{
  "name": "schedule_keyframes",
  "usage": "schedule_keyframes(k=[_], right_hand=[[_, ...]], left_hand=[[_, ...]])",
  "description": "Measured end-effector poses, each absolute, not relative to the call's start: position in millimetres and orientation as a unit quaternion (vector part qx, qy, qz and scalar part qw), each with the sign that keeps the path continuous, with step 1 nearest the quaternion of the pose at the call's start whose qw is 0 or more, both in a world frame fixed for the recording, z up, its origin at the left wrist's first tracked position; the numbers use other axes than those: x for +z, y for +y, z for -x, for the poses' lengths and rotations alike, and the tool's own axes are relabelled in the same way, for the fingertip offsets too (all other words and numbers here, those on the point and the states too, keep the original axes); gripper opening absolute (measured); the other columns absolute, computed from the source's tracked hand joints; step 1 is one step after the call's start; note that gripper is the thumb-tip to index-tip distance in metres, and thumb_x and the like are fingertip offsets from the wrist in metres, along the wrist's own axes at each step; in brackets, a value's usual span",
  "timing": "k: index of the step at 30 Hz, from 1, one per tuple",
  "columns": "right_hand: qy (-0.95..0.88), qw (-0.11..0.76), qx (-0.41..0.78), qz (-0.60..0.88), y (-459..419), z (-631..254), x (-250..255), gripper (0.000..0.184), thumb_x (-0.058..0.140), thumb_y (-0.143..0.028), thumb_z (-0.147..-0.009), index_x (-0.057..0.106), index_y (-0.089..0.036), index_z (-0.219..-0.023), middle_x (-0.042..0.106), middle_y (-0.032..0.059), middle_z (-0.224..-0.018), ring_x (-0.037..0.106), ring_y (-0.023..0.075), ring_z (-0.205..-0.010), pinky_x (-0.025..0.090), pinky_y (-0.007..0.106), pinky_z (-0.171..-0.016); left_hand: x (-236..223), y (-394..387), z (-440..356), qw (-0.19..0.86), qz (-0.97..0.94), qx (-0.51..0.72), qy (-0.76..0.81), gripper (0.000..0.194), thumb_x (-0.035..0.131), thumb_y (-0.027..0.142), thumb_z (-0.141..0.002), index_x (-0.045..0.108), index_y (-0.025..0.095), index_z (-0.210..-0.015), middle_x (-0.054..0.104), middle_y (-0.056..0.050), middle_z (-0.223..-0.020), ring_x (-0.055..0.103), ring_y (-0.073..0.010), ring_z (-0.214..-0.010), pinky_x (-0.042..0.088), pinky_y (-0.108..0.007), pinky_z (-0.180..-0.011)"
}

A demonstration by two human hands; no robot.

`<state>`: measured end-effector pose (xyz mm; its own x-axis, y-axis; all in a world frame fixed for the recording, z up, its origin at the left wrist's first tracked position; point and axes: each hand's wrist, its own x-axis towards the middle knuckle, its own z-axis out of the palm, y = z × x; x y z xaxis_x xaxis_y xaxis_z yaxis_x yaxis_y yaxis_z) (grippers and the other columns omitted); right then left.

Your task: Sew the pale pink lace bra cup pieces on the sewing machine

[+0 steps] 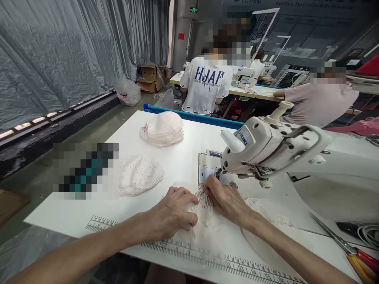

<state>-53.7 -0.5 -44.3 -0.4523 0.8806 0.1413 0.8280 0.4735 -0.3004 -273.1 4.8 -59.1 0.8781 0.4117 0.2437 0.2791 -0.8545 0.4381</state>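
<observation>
A piece of white lace fabric lies on the white sewing table just in front of the needle of a white sewing machine. My left hand has its fingers curled, pinching the lace at its left side. On the right side, my right hand presses and grips the same lace, fingertips close to the presser foot. More lace spreads out past my right wrist.
A stack of pale pink lace pieces and a white lace piece lie further left on the table. Scissors with red and yellow handles rest at the right edge. A printed ruler runs along the near edge. Two people work at tables beyond.
</observation>
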Motion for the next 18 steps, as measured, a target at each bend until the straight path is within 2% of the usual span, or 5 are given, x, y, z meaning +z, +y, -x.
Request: schedule_keyframes(k=[5,8,11,13,18], right_hand=[[-0.803,0.197,0.122,0.549,-4.9,42.6,-38.8,0.017,0.025,-0.020,-0.094,0.029,-0.023,-0.078,0.043,-0.0013,-0.069,0.038,0.0125,-0.052,0.031,0.024,-0.048],[-0.758,0.299,0.266,0.515,-13.1,42.2,-33.6,0.021,0.025,-0.028,-0.097,0.033,-0.023,-0.078,0.042,-0.0031,-0.062,0.041,0.0134,-0.055,0.037,0.027,-0.056],[-0.731,0.329,0.381,0.460,-21.0,42.4,-32.3,0.022,0.025,-0.030,-0.098,0.036,-0.023,-0.081,0.033,-0.0070,-0.053,0.035,0.0123,-0.049,0.037,0.025,-0.052],[-0.749,0.304,0.345,0.476,-23.8,37.8,-33.6,0.020,0.027,-0.029,-0.098,0.035,-0.023,-0.080,0.036,-0.0059,-0.057,0.033,0.0112,-0.048,0.032,0.023,-0.047],[-0.833,0.202,0.067,0.511,-34.2,-0.4,-28.4,0.012,0.028,-0.023,-0.094,0.037,-0.022,-0.086,0.042,-0.0028,-0.063,0.033,0.0110,-0.043,0.026,0.024,-0.041]], left_hand=[[-57.8,3.8,275.0,0.193,-0.951,0.163,0.176,0.013,0.052,0.011,-0.085,0.057,0.016,-0.074,0.049,-0.008,-0.121,0.041,-0.0236,-0.112,0.031,-0.039,-0.089],[-59.0,3.9,274.9,0.194,-0.951,0.166,0.176,0.013,0.051,0.010,-0.085,0.057,0.017,-0.075,0.049,-0.008,-0.121,0.041,-0.0238,-0.112,0.031,-0.040,-0.088],[-60.5,4.6,275.0,0.195,-0.950,0.167,0.175,0.014,0.053,0.014,-0.086,0.056,0.016,-0.073,0.050,-0.006,-0.122,0.042,-0.0233,-0.110,0.032,-0.039,-0.089],[-60.6,5.0,275.3,0.194,-0.951,0.169,0.172,0.014,0.054,0.016,-0.086,0.056,0.016,-0.072,0.050,-0.006,-0.122,0.042,-0.0230,-0.110,0.033,-0.039,-0.089],[-55.3,4.2,277.0,0.207,-0.948,0.162,0.180,0.013,0.058,0.017,-0.084,0.057,0.017,-0.071,0.051,-0.003,-0.122,0.042,-0.0230,-0.111,0.033,-0.040,-0.089]])
